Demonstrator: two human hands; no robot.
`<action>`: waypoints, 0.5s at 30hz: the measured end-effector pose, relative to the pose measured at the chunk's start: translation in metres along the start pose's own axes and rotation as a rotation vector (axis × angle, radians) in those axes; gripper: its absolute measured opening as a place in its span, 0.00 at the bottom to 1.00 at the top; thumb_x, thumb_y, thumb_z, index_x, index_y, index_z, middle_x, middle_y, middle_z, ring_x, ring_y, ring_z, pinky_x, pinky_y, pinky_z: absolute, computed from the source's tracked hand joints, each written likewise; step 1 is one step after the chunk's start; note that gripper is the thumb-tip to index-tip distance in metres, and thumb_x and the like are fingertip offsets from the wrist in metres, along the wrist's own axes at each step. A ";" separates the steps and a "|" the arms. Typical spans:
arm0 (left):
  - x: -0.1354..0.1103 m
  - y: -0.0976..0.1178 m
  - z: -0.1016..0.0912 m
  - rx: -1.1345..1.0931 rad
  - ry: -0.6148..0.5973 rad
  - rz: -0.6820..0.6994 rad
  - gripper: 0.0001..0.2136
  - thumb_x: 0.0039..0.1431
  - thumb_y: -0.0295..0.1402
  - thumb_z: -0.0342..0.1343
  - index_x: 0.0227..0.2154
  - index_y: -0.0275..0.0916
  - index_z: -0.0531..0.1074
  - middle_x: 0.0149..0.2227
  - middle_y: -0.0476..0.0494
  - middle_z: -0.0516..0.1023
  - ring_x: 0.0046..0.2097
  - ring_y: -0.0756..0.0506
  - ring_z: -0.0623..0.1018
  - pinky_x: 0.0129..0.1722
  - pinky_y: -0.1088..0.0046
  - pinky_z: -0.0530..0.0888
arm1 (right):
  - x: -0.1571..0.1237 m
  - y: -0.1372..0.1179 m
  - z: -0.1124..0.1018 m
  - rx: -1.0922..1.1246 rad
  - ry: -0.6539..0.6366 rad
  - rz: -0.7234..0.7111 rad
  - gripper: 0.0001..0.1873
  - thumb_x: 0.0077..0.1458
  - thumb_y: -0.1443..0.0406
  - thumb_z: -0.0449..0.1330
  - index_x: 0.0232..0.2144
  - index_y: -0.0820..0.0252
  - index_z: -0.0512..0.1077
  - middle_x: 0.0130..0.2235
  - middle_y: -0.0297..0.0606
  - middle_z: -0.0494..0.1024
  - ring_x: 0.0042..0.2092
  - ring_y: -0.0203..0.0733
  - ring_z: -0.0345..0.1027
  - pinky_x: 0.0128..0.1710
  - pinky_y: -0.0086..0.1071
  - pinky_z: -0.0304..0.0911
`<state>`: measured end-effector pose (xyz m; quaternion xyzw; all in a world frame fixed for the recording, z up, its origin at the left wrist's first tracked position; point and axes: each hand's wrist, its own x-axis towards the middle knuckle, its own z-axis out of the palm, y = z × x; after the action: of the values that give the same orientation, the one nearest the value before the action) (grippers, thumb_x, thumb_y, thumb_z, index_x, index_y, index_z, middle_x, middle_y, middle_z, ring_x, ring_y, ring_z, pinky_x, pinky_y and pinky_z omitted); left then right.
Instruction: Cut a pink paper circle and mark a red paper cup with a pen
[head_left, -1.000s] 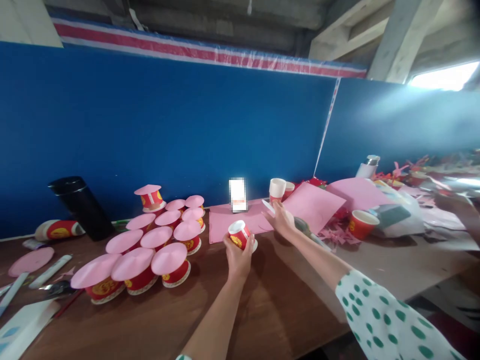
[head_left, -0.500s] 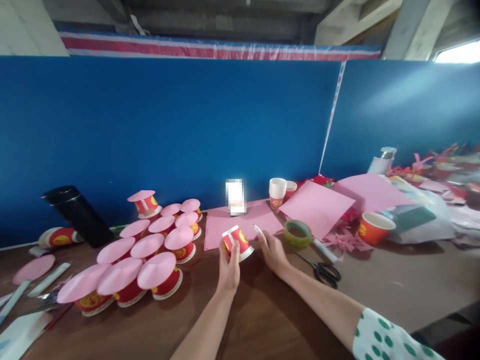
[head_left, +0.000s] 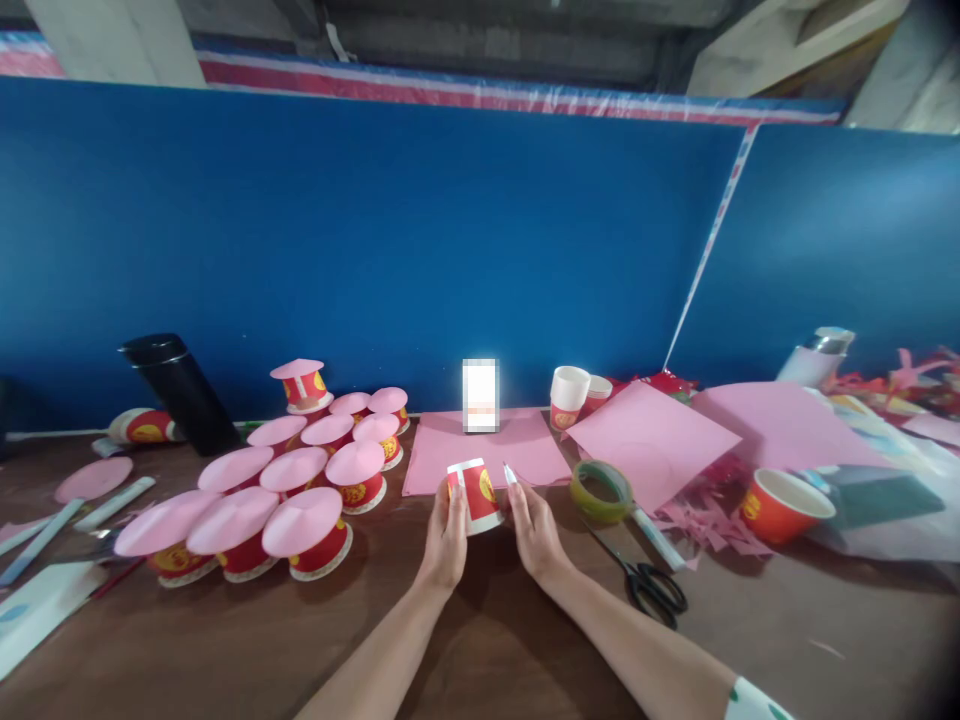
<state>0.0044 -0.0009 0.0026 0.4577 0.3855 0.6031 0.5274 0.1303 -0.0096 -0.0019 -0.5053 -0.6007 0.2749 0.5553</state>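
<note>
Above the tabletop (head_left: 487, 640), front and centre: the left hand (head_left: 444, 535) is curled around one side of a red paper cup (head_left: 478, 500); the right hand (head_left: 538, 535), nearly closed, pinches a slim white pen-like tool (head_left: 511, 474).
Red paper cup: tilted, between the two hands, with a white strip down its side.
Step in hand: apparently working on the cup with the tool, whose tip is near its side; contact cannot be made out.
Next move: probably calls for a steady cup and a finely guided tip.
Scissors: black-handled (head_left: 654, 597), lying right of the hands, near a yellowish tape roll (head_left: 579, 495).
Cone-topped cups (head_left: 300, 520): grouped to the left, pink over red.
Pink sheets (head_left: 435, 450): flat behind the hands.
Bright panel (head_left: 481, 385): upright on them, blurred out.
Room: blue partition (head_left: 412, 240), striped strip (head_left: 517, 95) along its top, concrete beams beyond.
</note>
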 end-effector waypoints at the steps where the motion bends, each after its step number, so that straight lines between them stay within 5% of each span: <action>1: 0.000 0.000 0.000 -0.019 0.002 0.002 0.20 0.56 0.47 0.47 0.44 0.38 0.66 0.41 0.41 0.74 0.45 0.43 0.74 0.45 0.67 0.71 | 0.000 -0.001 0.000 0.015 -0.004 0.008 0.20 0.60 0.55 0.43 0.20 0.57 0.57 0.20 0.30 0.58 0.23 0.34 0.51 0.23 0.28 0.50; 7: 0.001 -0.003 -0.004 0.096 0.036 0.035 0.21 0.56 0.48 0.46 0.44 0.38 0.68 0.44 0.40 0.75 0.50 0.41 0.71 0.50 0.65 0.67 | 0.000 -0.007 -0.004 0.092 -0.135 0.002 0.14 0.55 0.55 0.52 0.26 0.60 0.64 0.23 0.30 0.63 0.26 0.34 0.54 0.25 0.27 0.53; 15: 0.001 -0.004 -0.008 0.152 0.070 0.021 0.21 0.58 0.45 0.45 0.49 0.39 0.67 0.52 0.41 0.70 0.55 0.42 0.67 0.54 0.65 0.64 | -0.001 -0.006 -0.002 0.053 -0.145 -0.004 0.16 0.49 0.54 0.59 0.23 0.59 0.60 0.21 0.27 0.58 0.24 0.32 0.50 0.23 0.25 0.50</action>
<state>-0.0025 0.0007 -0.0039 0.4789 0.4437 0.5933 0.4710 0.1304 -0.0129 0.0033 -0.4680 -0.6327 0.3255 0.5242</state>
